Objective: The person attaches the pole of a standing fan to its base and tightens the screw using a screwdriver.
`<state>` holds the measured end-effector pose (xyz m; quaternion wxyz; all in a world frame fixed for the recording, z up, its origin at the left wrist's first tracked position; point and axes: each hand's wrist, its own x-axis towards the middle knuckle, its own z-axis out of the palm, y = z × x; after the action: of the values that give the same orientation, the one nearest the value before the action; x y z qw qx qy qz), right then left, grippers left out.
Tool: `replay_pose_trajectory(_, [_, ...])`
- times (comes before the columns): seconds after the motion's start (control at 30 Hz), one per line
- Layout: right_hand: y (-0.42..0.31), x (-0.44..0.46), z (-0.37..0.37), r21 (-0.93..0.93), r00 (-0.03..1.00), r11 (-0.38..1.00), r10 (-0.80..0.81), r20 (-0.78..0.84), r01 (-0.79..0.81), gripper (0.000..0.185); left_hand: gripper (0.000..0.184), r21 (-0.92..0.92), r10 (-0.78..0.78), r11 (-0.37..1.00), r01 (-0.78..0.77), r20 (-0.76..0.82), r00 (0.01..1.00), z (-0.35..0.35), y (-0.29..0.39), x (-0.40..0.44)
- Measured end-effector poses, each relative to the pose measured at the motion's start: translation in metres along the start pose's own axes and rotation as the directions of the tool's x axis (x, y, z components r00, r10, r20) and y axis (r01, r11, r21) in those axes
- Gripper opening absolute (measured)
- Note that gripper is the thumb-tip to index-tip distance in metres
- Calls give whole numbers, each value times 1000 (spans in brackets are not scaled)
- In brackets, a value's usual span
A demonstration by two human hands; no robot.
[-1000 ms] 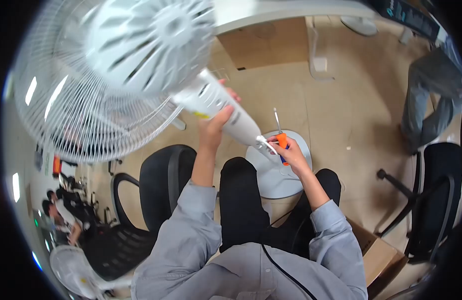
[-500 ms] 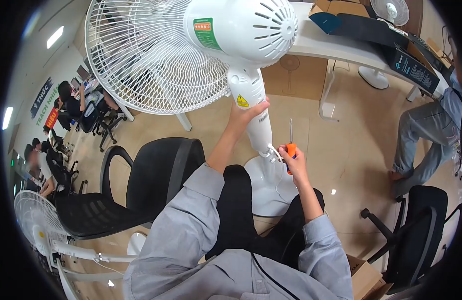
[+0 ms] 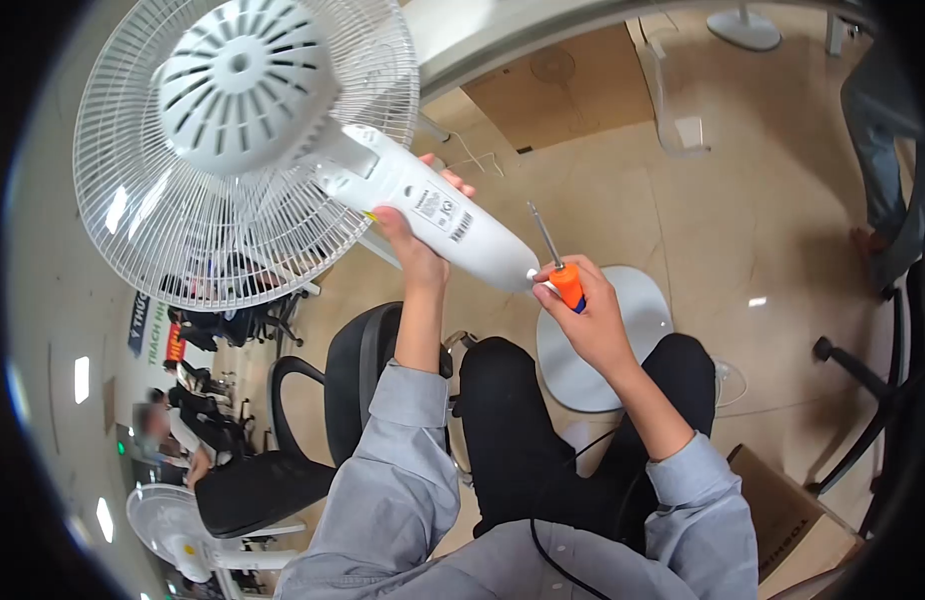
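A white electric fan leans to the upper left, its round motor housing and wire guard turned so that the vented back faces me. My left hand is wrapped around the fan's neck, close to a label with a barcode. In my right hand is a screwdriver with an orange and blue handle, its metal shaft pointing up. The right fingertips are at the neck's lower end, which they partly hide. Below, a white round base rests on the floor; whether it joins the neck cannot be seen.
A black chair stands at my left, with another white fan behind it. Ahead are a white table edge and a cardboard box. An open carton sits at lower right. A person's leg is at far right.
The fan has tilted to the left and turned, so its motor back and neck label now face me. My left hand has moved left with it. The right hand still holds the screwdriver.
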<state>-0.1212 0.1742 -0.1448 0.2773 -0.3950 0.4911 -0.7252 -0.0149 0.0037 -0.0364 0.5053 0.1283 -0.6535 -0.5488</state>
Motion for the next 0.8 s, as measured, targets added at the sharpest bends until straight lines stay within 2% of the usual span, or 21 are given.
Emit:
replay_pose_trajectory(0.43, [42, -13, -18, -6, 991, 991, 136, -8, -136, 22, 107, -78, -24, 996, 34, 126, 992, -9, 0, 10])
replay_pose_trajectory(0.67, [49, -18, -19, 25, 993, 993, 117, 17, -118, 24, 108, -58, -25, 998, 33, 140, 990, -12, 1, 11])
replay_pose_trajectory(0.8, [49, -19, -24, -20, 982, 983, 184, 43, -183, 25, 110, -25, -7, 1000, 10, 125, 992, -7, 2, 10])
